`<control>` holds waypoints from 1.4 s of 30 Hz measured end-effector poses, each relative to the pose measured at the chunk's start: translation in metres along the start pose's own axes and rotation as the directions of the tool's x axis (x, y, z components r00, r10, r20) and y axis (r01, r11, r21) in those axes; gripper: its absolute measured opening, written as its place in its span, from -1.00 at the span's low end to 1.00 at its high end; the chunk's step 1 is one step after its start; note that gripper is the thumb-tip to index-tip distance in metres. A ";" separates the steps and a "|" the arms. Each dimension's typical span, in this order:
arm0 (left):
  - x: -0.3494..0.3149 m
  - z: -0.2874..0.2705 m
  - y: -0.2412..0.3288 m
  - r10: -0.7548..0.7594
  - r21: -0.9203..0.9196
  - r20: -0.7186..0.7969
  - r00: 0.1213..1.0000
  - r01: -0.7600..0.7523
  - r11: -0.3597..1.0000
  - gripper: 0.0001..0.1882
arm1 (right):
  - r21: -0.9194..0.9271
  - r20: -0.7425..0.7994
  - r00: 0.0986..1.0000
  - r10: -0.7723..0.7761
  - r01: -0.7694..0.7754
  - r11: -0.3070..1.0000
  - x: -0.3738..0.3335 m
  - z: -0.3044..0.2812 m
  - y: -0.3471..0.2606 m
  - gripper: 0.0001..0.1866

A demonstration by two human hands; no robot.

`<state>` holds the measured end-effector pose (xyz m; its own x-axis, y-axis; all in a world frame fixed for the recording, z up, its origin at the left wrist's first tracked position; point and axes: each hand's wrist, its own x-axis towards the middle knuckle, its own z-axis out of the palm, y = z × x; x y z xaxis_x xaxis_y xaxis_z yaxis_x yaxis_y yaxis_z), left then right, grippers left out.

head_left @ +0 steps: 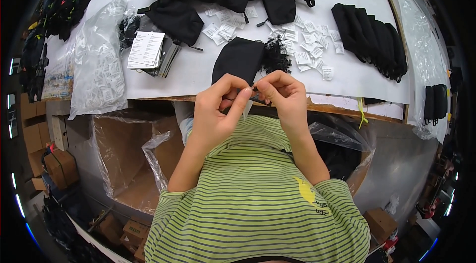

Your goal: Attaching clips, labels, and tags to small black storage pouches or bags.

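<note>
So there's a tiny black piece (254, 89) pinched between the fingertips of both the left hand (220, 107) and right hand (285, 97), with a white tag (247, 110) dangling just below, at 6 o'clock. Going out from there, a black pouch (238, 59) lies at 11, a clump of black strings (277, 56) at 1, a card stack (145, 50) at 10 and a row of black pouches (369, 40) at 2.

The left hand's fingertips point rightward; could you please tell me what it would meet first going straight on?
The left hand would probably meet the right hand first, where that pinches a small dark piece, though exact depth is unclear.
</note>
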<state>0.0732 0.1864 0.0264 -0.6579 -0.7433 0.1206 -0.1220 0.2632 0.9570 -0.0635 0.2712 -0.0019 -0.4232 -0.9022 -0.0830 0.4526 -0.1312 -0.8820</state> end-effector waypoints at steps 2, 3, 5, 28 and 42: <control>0.000 -0.001 -0.001 0.017 0.044 0.011 1.000 -0.017 0.999 -0.94 | -0.097 -0.027 0.998 -0.064 0.061 0.993 -0.001 0.003 -0.001 -0.91; 0.001 -0.002 -0.001 0.016 0.044 0.011 1.000 -0.017 0.999 -0.94 | -0.097 -0.026 0.998 -0.064 0.061 0.993 0.000 0.003 -0.001 -0.91; 0.002 -0.002 0.001 0.029 0.062 0.033 0.999 -0.031 0.998 -0.95 | -0.139 -0.047 0.994 -0.094 0.087 0.986 -0.001 0.004 -0.001 -0.89; 0.011 -0.010 -0.024 -0.028 -0.312 0.314 0.949 0.130 0.941 -0.88 | -0.288 0.171 0.977 -0.123 0.169 0.942 -0.001 -0.017 -0.001 -0.91; 0.017 -0.005 -0.026 0.179 -0.136 0.270 0.946 -0.147 0.980 -0.80 | -0.349 0.113 0.959 0.258 -0.205 0.914 0.032 -0.041 0.041 -0.77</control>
<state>0.0689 0.1643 0.0051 -0.8449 -0.4901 0.2145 0.0785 0.2831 0.9559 -0.0903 0.2533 -0.0599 -0.2004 -0.9461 -0.2546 0.2261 0.2082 -0.9516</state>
